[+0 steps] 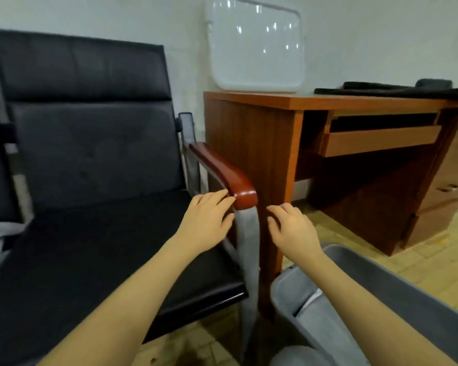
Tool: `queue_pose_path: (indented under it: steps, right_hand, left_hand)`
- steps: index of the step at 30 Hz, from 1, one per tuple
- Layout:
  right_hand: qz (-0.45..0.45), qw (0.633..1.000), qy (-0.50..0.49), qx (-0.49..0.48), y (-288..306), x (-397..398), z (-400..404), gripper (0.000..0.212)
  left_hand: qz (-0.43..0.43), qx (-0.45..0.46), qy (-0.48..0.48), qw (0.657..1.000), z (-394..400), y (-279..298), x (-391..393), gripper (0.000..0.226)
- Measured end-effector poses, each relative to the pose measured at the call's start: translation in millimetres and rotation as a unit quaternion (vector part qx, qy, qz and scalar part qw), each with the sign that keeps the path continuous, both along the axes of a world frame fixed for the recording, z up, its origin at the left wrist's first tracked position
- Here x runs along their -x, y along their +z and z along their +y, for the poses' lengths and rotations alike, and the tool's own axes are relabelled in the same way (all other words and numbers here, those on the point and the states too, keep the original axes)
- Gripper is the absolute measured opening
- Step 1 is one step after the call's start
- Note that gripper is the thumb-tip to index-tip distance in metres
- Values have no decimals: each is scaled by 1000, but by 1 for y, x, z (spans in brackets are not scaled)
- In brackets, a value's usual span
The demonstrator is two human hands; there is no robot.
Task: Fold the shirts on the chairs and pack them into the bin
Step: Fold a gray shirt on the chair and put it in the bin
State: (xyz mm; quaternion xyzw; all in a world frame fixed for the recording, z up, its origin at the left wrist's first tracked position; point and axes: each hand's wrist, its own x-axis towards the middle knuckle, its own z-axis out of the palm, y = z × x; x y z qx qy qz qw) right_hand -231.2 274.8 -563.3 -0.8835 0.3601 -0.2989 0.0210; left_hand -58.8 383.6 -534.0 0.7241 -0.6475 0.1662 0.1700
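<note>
Packing is shown partly done: grey folded cloth is seen in the bin (397, 276) at lower right, another shirt (0, 233) is left at left edge, while the left hand (206, 220) and right hand (291, 228) are held loosely open, empty, at centre.

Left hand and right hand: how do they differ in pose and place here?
The left hand lies over the black chair's seat, fingers nearly straight and touching the wooden armrest; the right hand hovers beyond the armrest, above the grey bin, fingers loosely curled and touching nothing. Both are bare and hold nothing.
</note>
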Motion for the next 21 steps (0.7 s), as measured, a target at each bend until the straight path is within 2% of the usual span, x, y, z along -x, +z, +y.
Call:
queue_pose_path:
  steps: [3, 10, 16, 21]
  right_hand:
    - [2, 998, 59, 17, 19, -56, 36, 32]
    - [16, 982, 182, 42, 32, -195, 136, 36]
    - [37, 957, 285, 40, 36, -320, 229, 35]
    - [70, 930, 359, 37, 12, -404, 302, 33]
  left_hand:
    - [-2, 41, 42, 998, 58, 15, -40, 43]
    - [15, 28, 201, 979, 194, 16, -146, 46]
    - [39, 24, 335, 941, 314, 2, -224, 40]
    - [57, -19, 426, 903, 391, -23, -273, 40]
